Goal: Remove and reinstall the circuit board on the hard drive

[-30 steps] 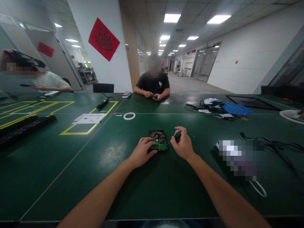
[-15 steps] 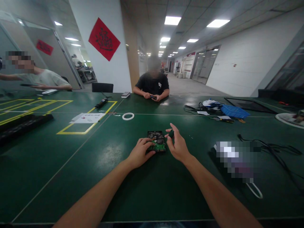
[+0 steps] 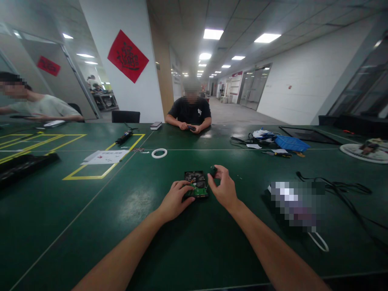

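A hard drive [image 3: 195,178] with a green circuit board [image 3: 200,192] lies flat on the green tabletop before me. My left hand [image 3: 177,198] grips its left side, fingers over the board and thumb along the near edge. At the drive's right side, my right hand [image 3: 222,186] pinches the dark handle of what looks like a small screwdriver [image 3: 213,171]. Its thin shaft slants down toward the board's right edge; whether the tip touches a screw is too small to tell.
A white ring [image 3: 159,153], paper sheet [image 3: 106,157] and yellow tape marks stand ahead left. To the right are a blurred-out object [image 3: 295,206], black cables [image 3: 336,186] and a blue basket [image 3: 291,143]. A co-worker [image 3: 189,113] handles a dark item across the table.
The view has shifted slightly, moving the scene left and down. My right fingers have curled closer around the dark handle, while my left hand stays on the hard drive.
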`<state>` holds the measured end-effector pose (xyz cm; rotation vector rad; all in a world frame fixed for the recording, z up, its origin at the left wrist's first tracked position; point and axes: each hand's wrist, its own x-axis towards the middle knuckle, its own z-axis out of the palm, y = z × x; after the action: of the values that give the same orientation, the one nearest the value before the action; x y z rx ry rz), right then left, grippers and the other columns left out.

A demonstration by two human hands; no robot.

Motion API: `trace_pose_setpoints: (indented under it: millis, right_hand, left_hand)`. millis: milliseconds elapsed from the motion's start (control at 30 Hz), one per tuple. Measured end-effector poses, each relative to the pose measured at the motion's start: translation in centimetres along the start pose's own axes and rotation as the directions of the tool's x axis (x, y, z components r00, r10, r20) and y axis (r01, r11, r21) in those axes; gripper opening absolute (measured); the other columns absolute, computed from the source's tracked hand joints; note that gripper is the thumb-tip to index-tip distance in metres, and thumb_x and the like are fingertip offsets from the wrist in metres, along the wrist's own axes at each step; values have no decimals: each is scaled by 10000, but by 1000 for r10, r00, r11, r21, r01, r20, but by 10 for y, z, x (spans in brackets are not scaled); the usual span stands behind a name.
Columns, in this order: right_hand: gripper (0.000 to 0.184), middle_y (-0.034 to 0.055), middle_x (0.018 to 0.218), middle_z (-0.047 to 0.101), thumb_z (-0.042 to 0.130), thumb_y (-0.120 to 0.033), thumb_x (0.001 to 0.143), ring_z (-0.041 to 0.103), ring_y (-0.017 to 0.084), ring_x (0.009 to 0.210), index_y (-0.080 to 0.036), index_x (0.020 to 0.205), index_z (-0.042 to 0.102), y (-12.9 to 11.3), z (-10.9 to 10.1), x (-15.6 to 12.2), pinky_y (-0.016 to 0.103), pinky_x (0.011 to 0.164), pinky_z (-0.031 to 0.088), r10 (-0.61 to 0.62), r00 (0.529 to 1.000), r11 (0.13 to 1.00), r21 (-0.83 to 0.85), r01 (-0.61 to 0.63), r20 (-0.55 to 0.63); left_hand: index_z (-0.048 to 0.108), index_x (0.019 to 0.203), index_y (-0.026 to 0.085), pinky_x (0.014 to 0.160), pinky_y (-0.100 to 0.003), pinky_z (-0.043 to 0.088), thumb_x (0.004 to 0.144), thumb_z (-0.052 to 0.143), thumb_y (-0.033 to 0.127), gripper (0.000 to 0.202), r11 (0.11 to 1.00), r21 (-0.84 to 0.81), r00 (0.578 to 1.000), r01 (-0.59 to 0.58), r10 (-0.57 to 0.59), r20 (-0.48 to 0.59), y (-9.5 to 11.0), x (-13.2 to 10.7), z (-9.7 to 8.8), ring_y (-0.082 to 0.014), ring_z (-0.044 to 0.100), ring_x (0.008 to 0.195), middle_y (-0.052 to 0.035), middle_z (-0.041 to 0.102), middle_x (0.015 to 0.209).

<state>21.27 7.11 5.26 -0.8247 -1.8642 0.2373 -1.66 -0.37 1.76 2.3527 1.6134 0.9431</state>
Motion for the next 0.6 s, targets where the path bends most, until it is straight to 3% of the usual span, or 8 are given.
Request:
trace_pose_setpoints:
  millis: [200,467,600]
  right_hand:
    - [376,111,1165,625,587,-348,961,698,224,881,-258,1304,462,-1,-7,1,422,826,617,-63,997,994,-89,67,44]
    - [391,131,1226,597,540,-287,966,675,236,954,-237,1339,438,-1,-11,4,411,855,594,-95,993,988,-112,103,74]
    - [350,116,1174,604,539,-318,970,667,212,851,-243,1305,473,-4,-15,5,387,768,596,-76,993,984,-154,89,90]
  left_hand:
    - [658,1236,272,1051,-528,466,897,711,330,348,1000,3,1000,3,-3,-2,0,0,0,-313,477,1261,-89,576,1320]
    - [656,1262,288,1060,-534,462,913,691,335,353,1000,11,1000,-15,15,-7,-4,0,4,-307,489,1253,-86,573,1323]
    - [660,1255,289,1060,-539,459,920,679,352,341,1000,17,1000,-24,24,-8,-6,0,5,-310,488,1257,-82,570,1336]
